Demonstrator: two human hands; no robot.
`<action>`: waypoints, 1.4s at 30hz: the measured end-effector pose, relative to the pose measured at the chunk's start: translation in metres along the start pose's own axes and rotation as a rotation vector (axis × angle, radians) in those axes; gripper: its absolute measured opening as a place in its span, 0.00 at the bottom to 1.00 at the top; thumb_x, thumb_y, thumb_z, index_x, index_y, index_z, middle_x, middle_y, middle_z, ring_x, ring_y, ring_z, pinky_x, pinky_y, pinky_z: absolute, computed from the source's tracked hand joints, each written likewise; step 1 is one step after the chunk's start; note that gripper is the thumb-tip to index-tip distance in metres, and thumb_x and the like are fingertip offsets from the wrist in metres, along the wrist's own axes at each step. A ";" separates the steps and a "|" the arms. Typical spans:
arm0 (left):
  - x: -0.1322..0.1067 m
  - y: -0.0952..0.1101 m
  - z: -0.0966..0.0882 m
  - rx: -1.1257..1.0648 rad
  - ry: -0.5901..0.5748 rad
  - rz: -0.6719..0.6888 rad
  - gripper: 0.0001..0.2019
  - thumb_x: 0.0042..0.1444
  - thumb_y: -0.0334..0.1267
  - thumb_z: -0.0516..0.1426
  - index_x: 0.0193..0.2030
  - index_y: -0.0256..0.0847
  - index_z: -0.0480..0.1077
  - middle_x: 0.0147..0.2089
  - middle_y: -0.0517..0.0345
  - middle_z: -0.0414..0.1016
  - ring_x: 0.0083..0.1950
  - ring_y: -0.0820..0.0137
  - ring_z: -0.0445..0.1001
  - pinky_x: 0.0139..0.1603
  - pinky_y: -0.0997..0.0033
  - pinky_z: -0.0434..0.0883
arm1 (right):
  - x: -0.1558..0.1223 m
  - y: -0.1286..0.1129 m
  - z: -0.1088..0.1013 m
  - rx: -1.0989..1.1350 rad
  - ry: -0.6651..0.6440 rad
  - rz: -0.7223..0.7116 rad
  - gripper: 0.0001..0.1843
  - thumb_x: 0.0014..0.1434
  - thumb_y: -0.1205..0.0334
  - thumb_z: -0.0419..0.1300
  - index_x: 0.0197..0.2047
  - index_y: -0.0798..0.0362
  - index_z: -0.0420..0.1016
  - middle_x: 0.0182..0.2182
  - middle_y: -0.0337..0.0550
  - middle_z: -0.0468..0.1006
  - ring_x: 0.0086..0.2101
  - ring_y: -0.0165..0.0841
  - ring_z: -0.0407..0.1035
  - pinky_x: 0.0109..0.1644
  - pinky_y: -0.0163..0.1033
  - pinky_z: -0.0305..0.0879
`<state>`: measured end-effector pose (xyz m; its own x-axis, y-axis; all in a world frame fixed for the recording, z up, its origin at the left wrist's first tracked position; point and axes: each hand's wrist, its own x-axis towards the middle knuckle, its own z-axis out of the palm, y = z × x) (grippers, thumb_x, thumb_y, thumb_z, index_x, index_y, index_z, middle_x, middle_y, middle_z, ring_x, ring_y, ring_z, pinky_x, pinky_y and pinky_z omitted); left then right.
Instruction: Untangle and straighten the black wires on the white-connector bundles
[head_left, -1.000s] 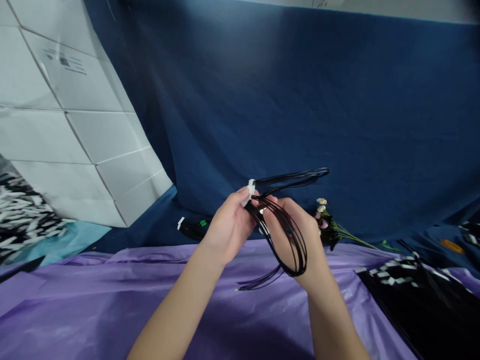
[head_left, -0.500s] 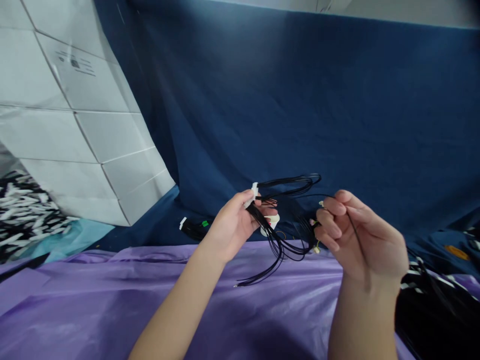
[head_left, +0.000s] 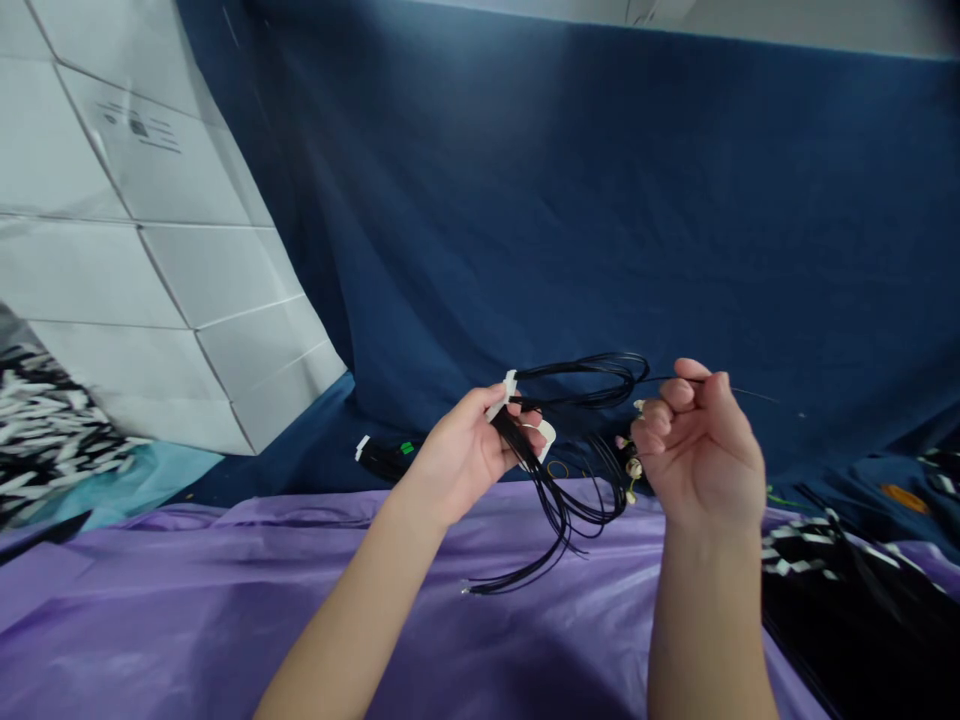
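Observation:
My left hand [head_left: 469, 450] grips a bundle of thin black wires [head_left: 551, 500] at a white connector [head_left: 500, 397], thumb on top. From the connector, one part of the wires loops out to the right and the other hangs down, its loose ends over the purple cloth. To the right, my right hand [head_left: 697, 445] is closed, palm toward me, pinching a single black wire [head_left: 750, 393] between thumb and forefinger. That wire's free end sticks out to the right of the fingertips; its other side runs toward the loop.
Purple cloth [head_left: 360, 620] covers the front surface. Behind hangs a dark blue cloth [head_left: 600, 220]. White boxes [head_left: 202, 260] are stacked at left, beside a heap of black-and-white pieces [head_left: 60, 430]. Another white-ended wire bundle [head_left: 379, 457] lies behind my left hand. More black wires [head_left: 847, 620] lie at right.
My right hand has turned and moved slightly left and up along the wire; the wire end now points right instead of hanging down across the palm. My left hand stays almost in place.

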<state>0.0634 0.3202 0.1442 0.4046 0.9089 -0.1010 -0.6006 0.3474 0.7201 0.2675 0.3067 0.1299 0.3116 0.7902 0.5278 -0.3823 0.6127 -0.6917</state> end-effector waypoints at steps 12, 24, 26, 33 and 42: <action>0.000 0.000 0.001 -0.016 0.010 0.004 0.16 0.65 0.37 0.52 0.26 0.35 0.67 0.30 0.51 0.70 0.30 0.69 0.72 0.36 0.67 0.74 | -0.013 -0.018 0.011 -0.057 -0.105 -0.287 0.08 0.53 0.40 0.69 0.37 0.24 0.83 0.18 0.30 0.47 0.16 0.25 0.43 0.17 0.29 0.54; 0.001 -0.004 -0.004 0.058 -0.140 0.046 0.10 0.61 0.37 0.56 0.31 0.35 0.69 0.29 0.54 0.71 0.30 0.70 0.72 0.36 0.69 0.73 | -0.027 -0.019 0.018 -0.866 -0.204 -0.491 0.07 0.57 0.71 0.66 0.30 0.49 0.81 0.23 0.37 0.74 0.23 0.27 0.62 0.26 0.37 0.53; 0.001 -0.005 -0.004 0.070 -0.150 0.059 0.09 0.61 0.37 0.56 0.31 0.35 0.69 0.30 0.54 0.71 0.30 0.70 0.72 0.36 0.70 0.72 | -0.029 -0.020 0.020 -0.902 -0.225 -0.511 0.07 0.58 0.70 0.66 0.30 0.51 0.80 0.22 0.36 0.73 0.22 0.26 0.61 0.24 0.37 0.52; 0.001 -0.005 -0.007 0.124 -0.181 0.080 0.09 0.59 0.40 0.58 0.32 0.36 0.69 0.31 0.55 0.72 0.32 0.70 0.72 0.38 0.70 0.72 | -0.029 -0.019 0.026 -0.968 -0.238 -0.558 0.06 0.59 0.69 0.66 0.31 0.52 0.81 0.20 0.34 0.70 0.20 0.24 0.58 0.23 0.35 0.52; 0.001 -0.006 -0.007 0.146 -0.198 0.113 0.09 0.59 0.39 0.59 0.32 0.37 0.69 0.31 0.56 0.72 0.32 0.71 0.72 0.38 0.71 0.72 | -0.029 -0.018 0.028 -1.002 -0.241 -0.542 0.07 0.60 0.68 0.65 0.30 0.52 0.80 0.20 0.35 0.70 0.20 0.24 0.59 0.23 0.34 0.54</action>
<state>0.0628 0.3208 0.1354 0.4763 0.8722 0.1116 -0.5496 0.1962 0.8120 0.2410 0.2731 0.1401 0.0090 0.4764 0.8792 0.6424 0.6710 -0.3701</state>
